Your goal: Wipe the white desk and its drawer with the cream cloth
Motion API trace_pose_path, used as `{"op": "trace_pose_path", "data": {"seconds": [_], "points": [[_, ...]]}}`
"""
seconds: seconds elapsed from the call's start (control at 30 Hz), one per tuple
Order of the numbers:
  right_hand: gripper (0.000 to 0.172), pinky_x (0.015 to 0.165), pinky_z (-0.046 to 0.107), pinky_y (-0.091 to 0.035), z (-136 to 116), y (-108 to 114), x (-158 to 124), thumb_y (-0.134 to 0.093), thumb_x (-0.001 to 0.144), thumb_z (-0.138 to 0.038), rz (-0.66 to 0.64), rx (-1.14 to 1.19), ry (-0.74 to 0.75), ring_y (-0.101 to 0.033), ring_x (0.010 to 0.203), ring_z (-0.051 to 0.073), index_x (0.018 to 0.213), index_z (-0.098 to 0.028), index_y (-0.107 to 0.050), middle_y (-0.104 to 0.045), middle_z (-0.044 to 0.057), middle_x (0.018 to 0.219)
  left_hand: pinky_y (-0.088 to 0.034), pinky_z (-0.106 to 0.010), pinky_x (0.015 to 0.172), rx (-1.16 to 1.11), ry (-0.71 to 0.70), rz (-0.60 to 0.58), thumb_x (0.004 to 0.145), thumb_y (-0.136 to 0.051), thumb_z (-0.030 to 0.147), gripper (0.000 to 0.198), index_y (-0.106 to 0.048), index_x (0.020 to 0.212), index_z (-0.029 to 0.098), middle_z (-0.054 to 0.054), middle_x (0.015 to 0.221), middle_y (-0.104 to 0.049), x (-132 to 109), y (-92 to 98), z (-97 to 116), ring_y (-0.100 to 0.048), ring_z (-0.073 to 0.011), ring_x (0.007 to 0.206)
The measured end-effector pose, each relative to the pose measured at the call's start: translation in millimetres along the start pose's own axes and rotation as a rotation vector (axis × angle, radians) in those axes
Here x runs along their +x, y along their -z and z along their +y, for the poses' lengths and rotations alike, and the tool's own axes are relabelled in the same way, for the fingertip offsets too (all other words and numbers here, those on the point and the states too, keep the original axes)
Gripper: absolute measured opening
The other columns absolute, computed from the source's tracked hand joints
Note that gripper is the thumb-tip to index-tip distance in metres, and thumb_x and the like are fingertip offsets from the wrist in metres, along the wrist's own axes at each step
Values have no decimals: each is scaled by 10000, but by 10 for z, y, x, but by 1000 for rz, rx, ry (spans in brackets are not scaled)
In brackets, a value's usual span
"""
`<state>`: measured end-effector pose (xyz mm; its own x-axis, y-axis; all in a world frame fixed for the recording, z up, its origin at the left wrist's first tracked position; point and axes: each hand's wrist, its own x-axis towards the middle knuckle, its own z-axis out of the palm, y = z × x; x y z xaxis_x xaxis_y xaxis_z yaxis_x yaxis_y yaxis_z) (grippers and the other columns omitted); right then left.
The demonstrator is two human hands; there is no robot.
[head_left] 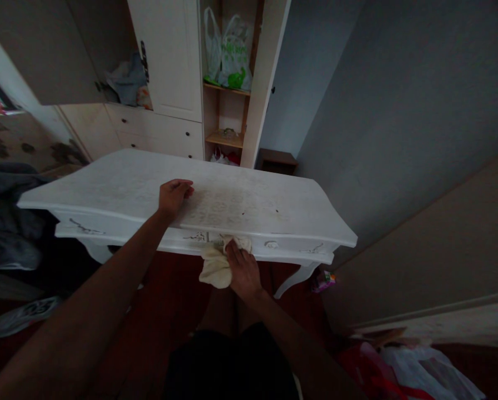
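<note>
A pale yellow cloth (216, 268) is in my right hand (245, 272), pressed against the front of the white desk's drawers. Part of the cloth hangs loose below the fingers. My left hand (174, 197) is at the desk top near its front edge, with the fingers curled in and nothing visible in them. The white desk (149, 172) has a curved front with carved ornaments and a rose-shaped knob (271, 244). Greyish smudges and a few dark specks mark the middle of its top.
Behind the desk stands a white wardrobe (176, 66) with open doors and plastic bags (234, 55) on a shelf. Grey fabric (11, 216) is heaped at the left. A pink box (323, 281) sits by the right desk leg, and more bags (427, 372) lie at lower right.
</note>
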<state>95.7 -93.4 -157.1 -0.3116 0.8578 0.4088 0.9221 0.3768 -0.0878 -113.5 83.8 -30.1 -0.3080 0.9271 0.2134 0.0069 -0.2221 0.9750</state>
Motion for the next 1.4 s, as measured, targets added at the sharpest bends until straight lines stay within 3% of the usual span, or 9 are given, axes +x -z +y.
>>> {"op": "trace_pose_path", "data": {"seconds": [0.2, 0.47, 0.7, 0.83, 0.93, 1.07, 1.3, 1.4], "points": [[634, 901, 457, -471, 508, 139, -332, -512, 836, -81, -53, -107, -31, -541, 1115, 316, 1466, -133, -467, -487, 136, 1518, -455, -248, 589, -7, -10, -9, 695, -619, 192, 83, -698, 710, 172, -5, 603, -643, 2, 5, -5, -564, -116, 555], [633, 886, 462, -491, 1092, 341, -799, -536, 814, -78, -116, -205, -61, -556, 1118, 334, 1443, -136, -498, -611, 146, 1388, -469, -271, 616, -1, 10, 4, 705, -623, 188, 66, -688, 698, 186, -10, 614, -643, -5, -4, 9, -574, -136, 581], [716, 946, 492, -500, 1793, 508, -1303, -474, 790, -71, 64, -285, -236, -559, 1209, 344, 1500, -111, -391, -521, 191, 1474, -478, -271, 618, 23, -11, -17, 690, -632, 214, 84, -700, 721, 177, -14, 621, -651, 17, 9, -16, -579, -137, 577], [712, 1012, 511, -472, 1978, 609, -1376, -456, 841, -143, 176, -226, -325, -542, 1275, 341, 1538, -129, -311, -495, 203, 1490, -498, -276, 629, 38, -32, -25, 694, -636, 237, 88, -703, 727, 189, -16, 622, -657, 18, 9, -36, -585, -143, 585], [692, 1045, 531, -446, 1962, 662, -1274, -472, 877, -253, 297, -157, -369, -495, 1337, 346, 1534, -127, -298, -480, 213, 1495, -498, -278, 620, 52, -39, -18, 690, -642, 247, 84, -701, 721, 195, -15, 615, -653, 10, 9, -36, -581, -144, 580], [638, 1048, 506, -443, 1744, 702, -1020, -533, 869, -331, 377, -47, -388, -508, 1305, 364, 1440, -67, -423, -536, 261, 1414, -497, -290, 634, 55, -41, -18, 690, -651, 257, 85, -700, 719, 194, -17, 625, -652, 0, 8, -19, -589, -149, 587], [665, 904, 476, -522, 953, 580, -499, -674, 787, -381, 384, 209, -473, -619, 1044, 324, 1376, -140, -480, -659, 175, 1193, -502, -278, 650, 54, -9, 0, 708, -639, 209, 62, -696, 705, 186, -6, 624, -651, -17, -12, 9, -591, -145, 595], [594, 967, 509, -488, 670, 491, -347, -660, 791, -292, 387, 220, -421, -583, 1117, 334, 1345, -140, -507, -618, 199, 1281, -496, -275, 643, 47, -9, 3, 716, -635, 187, 68, -700, 697, 186, 0, 611, -644, -23, -18, 17, -580, -136, 575]]}}
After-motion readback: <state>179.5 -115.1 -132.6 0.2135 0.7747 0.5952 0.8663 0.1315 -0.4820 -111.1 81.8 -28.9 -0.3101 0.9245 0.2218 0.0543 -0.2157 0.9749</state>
